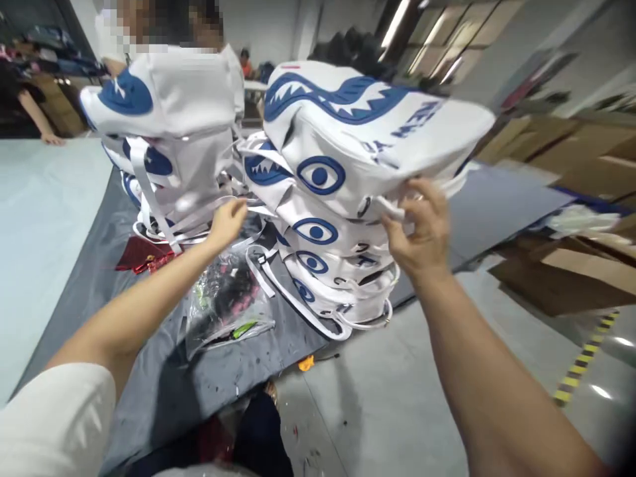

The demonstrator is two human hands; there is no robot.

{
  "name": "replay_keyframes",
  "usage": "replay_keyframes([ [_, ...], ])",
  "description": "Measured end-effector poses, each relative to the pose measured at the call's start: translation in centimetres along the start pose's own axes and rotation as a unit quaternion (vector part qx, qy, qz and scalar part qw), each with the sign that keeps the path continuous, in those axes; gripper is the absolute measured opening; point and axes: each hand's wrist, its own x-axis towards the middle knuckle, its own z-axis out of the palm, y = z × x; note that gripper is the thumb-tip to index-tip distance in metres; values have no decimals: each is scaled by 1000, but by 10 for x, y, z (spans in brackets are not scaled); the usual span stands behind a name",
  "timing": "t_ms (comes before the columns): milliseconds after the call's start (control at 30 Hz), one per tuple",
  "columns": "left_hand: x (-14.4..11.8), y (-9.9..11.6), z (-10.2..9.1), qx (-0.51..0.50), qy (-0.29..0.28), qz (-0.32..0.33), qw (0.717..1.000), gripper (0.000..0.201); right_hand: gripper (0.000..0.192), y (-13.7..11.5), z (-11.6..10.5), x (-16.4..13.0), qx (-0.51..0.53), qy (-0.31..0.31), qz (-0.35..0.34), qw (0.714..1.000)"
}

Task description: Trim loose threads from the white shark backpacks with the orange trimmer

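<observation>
A stack of white bags with blue eyes and toothed mouths stands in front of me; the top bag also carries dark lettering and leans to the right. At the stack's left side, my left hand is closed in a pinch on a thin white strap. My right hand grips a short white strap at the lower right edge of the top bag, fingers curled round it. Lower bags in the pile show more eyes, and their loose straps hang at the table edge.
Another pile of white bags stands left, with a person behind it. A clear plastic bag of small dark, pink and green pieces lies on the grey-covered table. Red fabric sits beside it. Cardboard boxes stand right.
</observation>
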Motion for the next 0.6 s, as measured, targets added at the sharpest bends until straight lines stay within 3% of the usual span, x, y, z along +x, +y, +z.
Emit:
replay_keyframes([
  [67,-59,-38,-1,73,-32,-64,995,28,30,16,20,-30,23,-43,36,998],
  [133,-123,-50,-11,153,-30,-95,983,29,27,28,26,-46,46,-54,55,996],
  [233,-212,-34,-26,231,-80,-111,963,29,22,34,17,-48,71,-50,25,996],
  [300,-252,-18,-30,253,-122,-157,947,28,27,33,4,-45,78,-56,7,995],
  [333,-263,-12,-32,266,-108,-198,937,27,35,31,-3,-44,77,-59,4,995],
  [400,-268,-8,-40,290,-19,-302,908,25,55,25,-17,-47,76,-46,6,996],
  [467,-256,-15,-54,293,80,-387,871,24,69,13,-26,-57,93,-8,16,995],
  [533,-235,-31,-71,281,140,-432,846,24,72,-5,-29,-72,148,5,19,989],
  [600,-212,-52,-86,267,186,-460,826,25,66,-29,-26,-92,238,-40,16,970],
])
